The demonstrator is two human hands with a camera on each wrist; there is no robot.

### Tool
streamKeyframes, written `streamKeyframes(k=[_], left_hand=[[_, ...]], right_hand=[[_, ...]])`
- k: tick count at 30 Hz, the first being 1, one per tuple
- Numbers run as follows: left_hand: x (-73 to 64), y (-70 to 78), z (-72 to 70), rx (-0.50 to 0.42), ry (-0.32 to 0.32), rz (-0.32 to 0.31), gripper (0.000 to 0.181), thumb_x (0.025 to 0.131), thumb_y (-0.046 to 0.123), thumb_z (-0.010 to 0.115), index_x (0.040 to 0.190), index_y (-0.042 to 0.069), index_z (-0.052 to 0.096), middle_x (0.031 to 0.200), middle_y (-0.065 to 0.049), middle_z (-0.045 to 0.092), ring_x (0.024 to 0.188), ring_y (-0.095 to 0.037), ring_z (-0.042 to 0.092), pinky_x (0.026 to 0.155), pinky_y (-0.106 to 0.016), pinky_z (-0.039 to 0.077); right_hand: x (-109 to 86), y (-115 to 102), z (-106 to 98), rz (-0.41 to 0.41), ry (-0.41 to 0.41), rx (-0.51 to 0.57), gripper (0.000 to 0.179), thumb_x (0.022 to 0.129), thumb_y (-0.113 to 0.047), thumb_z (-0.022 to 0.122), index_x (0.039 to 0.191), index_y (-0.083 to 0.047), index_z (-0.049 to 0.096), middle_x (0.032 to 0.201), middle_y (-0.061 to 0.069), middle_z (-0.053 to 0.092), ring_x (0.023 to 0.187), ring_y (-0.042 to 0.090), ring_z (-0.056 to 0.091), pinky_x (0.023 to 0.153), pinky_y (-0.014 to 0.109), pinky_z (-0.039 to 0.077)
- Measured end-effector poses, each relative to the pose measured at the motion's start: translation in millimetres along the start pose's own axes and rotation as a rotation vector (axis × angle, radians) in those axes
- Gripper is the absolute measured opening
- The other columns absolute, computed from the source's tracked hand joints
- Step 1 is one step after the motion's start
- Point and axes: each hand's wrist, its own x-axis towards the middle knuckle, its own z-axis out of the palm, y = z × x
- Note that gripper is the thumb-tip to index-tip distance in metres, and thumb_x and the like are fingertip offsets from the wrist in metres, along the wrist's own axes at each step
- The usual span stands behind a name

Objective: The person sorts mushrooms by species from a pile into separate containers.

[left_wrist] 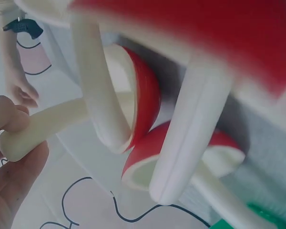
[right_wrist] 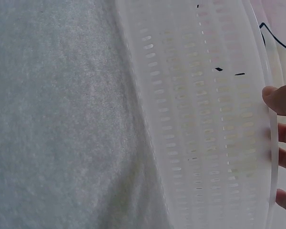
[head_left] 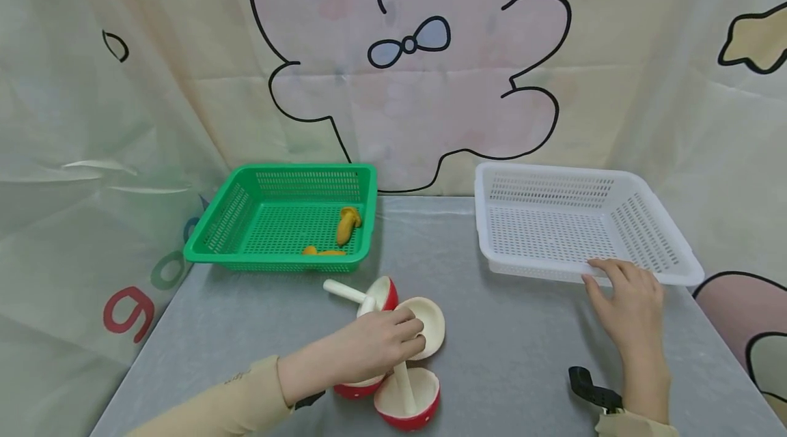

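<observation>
Several toy mushrooms with red caps and cream stems lie clustered at the front middle of the grey table. My left hand (head_left: pixel 402 336) reaches into them and grips the cream stem (left_wrist: pixel 47 125) of one mushroom (head_left: pixel 430 325) whose pale underside faces up. Another mushroom (head_left: pixel 410 401) lies just in front of that hand, and one more (head_left: pixel 376 293) lies behind it. My right hand (head_left: pixel 621 290) rests with straight fingers on the near rim of the white basket (head_left: pixel 541 270). In the right wrist view its fingertips (right_wrist: pixel 282 101) touch that rim (right_wrist: pixel 271 157).
A green basket (head_left: pixel 215 246) stands at the back left and holds orange toy mushrooms (head_left: pixel 347 224). The white basket has nothing in it. A printed cloth backdrop hangs behind the table. A black wrist mount (head_left: pixel 591 389) sits by my right forearm.
</observation>
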Motion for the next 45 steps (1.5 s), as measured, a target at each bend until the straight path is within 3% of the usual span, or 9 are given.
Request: streamKeyframes(k=[4,7,16,22,31,40,45], left_hand=[[8.9,-9.3,2.5,0.049,0.034,0.003,0.015,0.08,0.013,0.072,0.084,0.021,0.06,0.08,0.011,0.055,0.076,-0.005,0.048,0.062,-0.012,0.041],[14.6,-14.7,3.5,0.038,0.048,-0.01,0.015,0.082,0.009,0.069,0.081,0.021,0.059,0.078,0.011,0.054,0.074,-0.005,0.048,0.058,-0.012,0.039],[32.9,-24.1,0.5,-0.021,-0.009,-0.04,0.013,0.084,0.01,0.064,0.082,0.021,0.058,0.08,0.012,0.055,0.072,-0.005,0.047,0.047,-0.013,0.025],[48.2,-31.2,-2.6,-0.089,-0.029,-0.054,0.006,0.089,0.015,0.063,0.091,0.02,0.064,0.087,0.011,0.062,0.078,-0.004,0.053,0.054,-0.011,0.04],[65.1,-37.4,-1.3,-0.195,0.033,-0.07,0.008,0.091,0.017,0.062,0.098,0.018,0.067,0.096,0.009,0.067,0.085,-0.006,0.059,0.071,-0.012,0.049],[77.4,-47.1,-3.7,-0.415,0.201,-0.099,0.012,0.084,0.006,0.068,0.094,0.012,0.07,0.089,0.004,0.067,0.081,-0.007,0.06,0.071,-0.009,0.048],[84.3,-57.3,-9.6,-0.479,0.24,-0.139,0.011,0.084,0.005,0.069,0.093,0.011,0.07,0.088,0.003,0.067,0.079,-0.007,0.06,0.071,-0.007,0.047]], right_hand=[[-0.1,1,-1,0.007,-0.025,-0.005,0.027,0.08,-0.008,0.071,0.106,-0.005,0.066,0.11,0.025,0.062,0.105,0.047,0.049,0.099,0.065,0.029],[-0.6,1,-1,0.022,-0.05,-0.012,0.026,0.082,-0.01,0.069,0.107,-0.005,0.065,0.112,0.025,0.061,0.107,0.047,0.049,0.101,0.066,0.028],[-1.1,-1,-2,0.029,-0.04,-0.02,0.027,0.081,-0.008,0.071,0.106,-0.003,0.065,0.111,0.026,0.061,0.107,0.047,0.049,0.103,0.066,0.027],[-1.6,-1,-1,0.02,-0.028,-0.027,0.028,0.079,-0.007,0.072,0.105,-0.003,0.066,0.109,0.026,0.062,0.106,0.047,0.05,0.102,0.066,0.029],[-2.0,1,0,0.006,-0.003,-0.014,0.028,0.078,-0.007,0.073,0.105,-0.004,0.067,0.108,0.025,0.062,0.105,0.045,0.05,0.101,0.066,0.029],[-2.7,0,0,0.015,-0.006,-0.024,0.028,0.077,-0.007,0.074,0.105,-0.003,0.067,0.108,0.025,0.062,0.104,0.045,0.05,0.1,0.064,0.03],[-2.2,0,0,0.013,-0.005,-0.02,0.028,0.077,-0.006,0.074,0.104,-0.002,0.067,0.107,0.025,0.063,0.104,0.045,0.051,0.099,0.064,0.03]])
